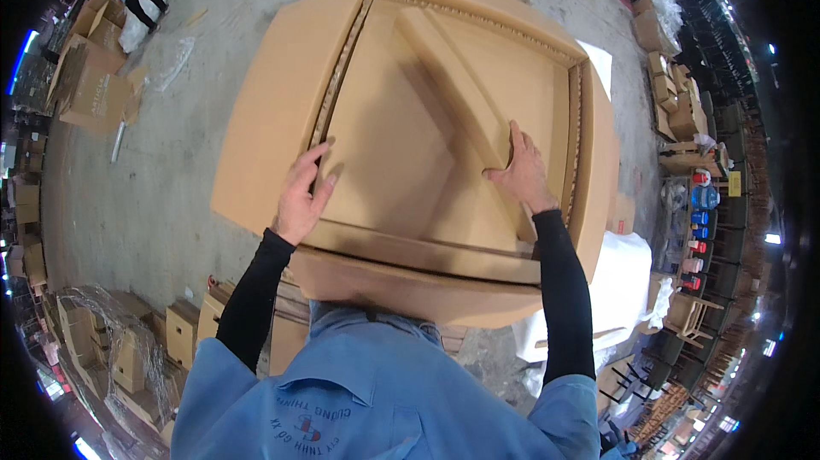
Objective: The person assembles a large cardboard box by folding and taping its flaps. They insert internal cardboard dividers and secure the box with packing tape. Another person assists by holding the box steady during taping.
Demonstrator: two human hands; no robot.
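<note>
Blue shirt cloth (367,400) lies nearest, with dark sleeves reaching from it over the open box (602,169). Ribbed strips (574,140) line the far, left and right inner sides, and the near side shows a plain ledge (418,246) with a dark gap along it. Inside, a brown sheet (367,101) covers the bottom, and over it a bar (451,80) runs slantwise from the far middle to the near right.

Left hand (305,195) is open, thumb and fingers parted at the left edge, holding nothing. Right hand (523,171) spans the bar, thumb to its left and fingers to its right; whether it grips or merely presses cannot be told.

As far as shows, the lining looks largely in place on three sides. Unfinished, by my judgement: the bar sits square to no side, and the flaps (273,118) lean outward, not closed.
</note>
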